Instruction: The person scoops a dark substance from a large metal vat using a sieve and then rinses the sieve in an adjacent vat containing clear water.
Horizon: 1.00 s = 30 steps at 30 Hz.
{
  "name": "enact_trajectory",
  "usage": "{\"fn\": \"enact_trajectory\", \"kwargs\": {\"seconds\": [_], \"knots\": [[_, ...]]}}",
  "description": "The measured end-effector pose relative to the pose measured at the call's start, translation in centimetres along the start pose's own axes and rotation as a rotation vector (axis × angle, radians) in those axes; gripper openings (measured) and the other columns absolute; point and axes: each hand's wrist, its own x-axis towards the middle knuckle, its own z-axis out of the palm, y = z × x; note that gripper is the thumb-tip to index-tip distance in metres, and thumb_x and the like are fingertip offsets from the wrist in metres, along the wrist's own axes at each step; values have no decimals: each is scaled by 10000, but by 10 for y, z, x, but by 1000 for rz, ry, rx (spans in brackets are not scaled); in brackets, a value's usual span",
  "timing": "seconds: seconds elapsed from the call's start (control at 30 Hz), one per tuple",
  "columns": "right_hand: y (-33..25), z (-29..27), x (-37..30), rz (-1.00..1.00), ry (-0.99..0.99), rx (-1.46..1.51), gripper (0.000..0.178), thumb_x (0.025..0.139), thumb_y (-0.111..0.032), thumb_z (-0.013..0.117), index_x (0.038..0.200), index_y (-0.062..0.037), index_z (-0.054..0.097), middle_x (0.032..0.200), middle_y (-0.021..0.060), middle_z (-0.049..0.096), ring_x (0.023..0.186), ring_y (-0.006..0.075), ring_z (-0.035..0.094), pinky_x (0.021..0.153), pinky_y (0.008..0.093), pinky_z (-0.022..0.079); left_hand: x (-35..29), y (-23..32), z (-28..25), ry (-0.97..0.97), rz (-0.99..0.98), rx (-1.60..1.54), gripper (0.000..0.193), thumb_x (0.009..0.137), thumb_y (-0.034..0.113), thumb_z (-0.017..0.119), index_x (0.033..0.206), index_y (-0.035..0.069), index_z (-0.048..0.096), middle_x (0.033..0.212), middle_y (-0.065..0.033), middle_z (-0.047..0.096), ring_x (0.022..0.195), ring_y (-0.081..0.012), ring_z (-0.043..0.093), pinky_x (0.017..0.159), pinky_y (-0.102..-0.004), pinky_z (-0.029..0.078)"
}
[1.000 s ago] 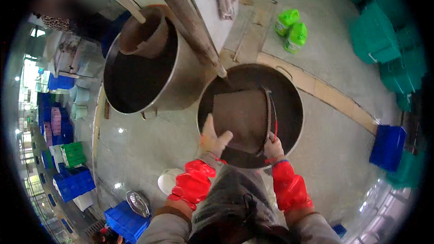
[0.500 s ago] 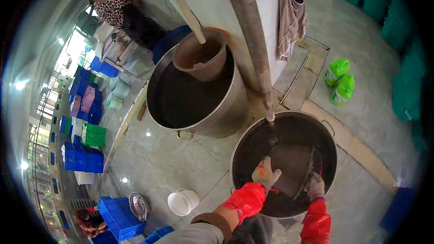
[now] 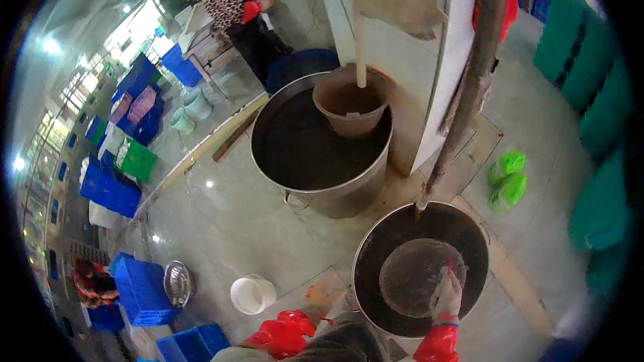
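A wide metal pot (image 3: pixel 362 255) of dark liquid stands at the lower right. In it lies a shallow round sieve-like tool (image 3: pixel 409 275) with a thin rim, its face grey-brown; the mesh is too blurred to make out. My right hand (image 3: pixel 448 293), in a pale glove and red sleeve, is closed on its right side, beside a small red piece. To the left of the pot, outside its rim, my gloved left hand (image 3: pixel 325 289) is smeared by motion and its fingers cannot be told apart. A dirty pipe (image 3: pixel 463 114) ends above the pot's far rim.
A larger metal pot (image 3: pixel 342 204) with dark liquid and a brown bucket (image 3: pixel 355 125) stands beyond. Nearby are a white bucket (image 3: pixel 263 295), blue crates (image 3: pixel 144 289), a metal bowl (image 3: pixel 177 284) and green jugs (image 3: pixel 508 191). Another person (image 3: pixel 225 3) stands at the far left.
My left hand has moved from over the pot to outside its left rim. The round tool, steeply tilted before, now lies flatter in the liquid. The view has shifted.
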Motion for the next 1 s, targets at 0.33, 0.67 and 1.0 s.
{"fn": "enact_trajectory", "kwargs": {"seconds": [0.33,0.67,1.0], "knots": [[-57,-10,-111,-198,-86,-146,411,989,-210,550,1326,23,590,729,-37,557,589,44,481,517,211,363,-40,27,-3,25,107,9,640,920,461,636,1377,20,557,1296,-142,648,1118,-257,642,960,-382,496],[-101,-68,-274,-340,123,-209,484,983,-155,532,1427,36,508,766,-55,555,593,23,434,528,192,337,-24,58,106,-702,-67,-751,657,973,535,515,1432,66,503,1329,-165,624,1202,-309,605,1031,-418,459],[-20,-207,-361,-629,273,-303,423,982,-87,540,1399,-17,528,1216,137,660,988,225,657,876,337,522,-102,57,262,-1107,-428,-724,681,976,557,499,1450,69,475,1356,-156,602,1216,-304,595,1039,-430,456]]}}
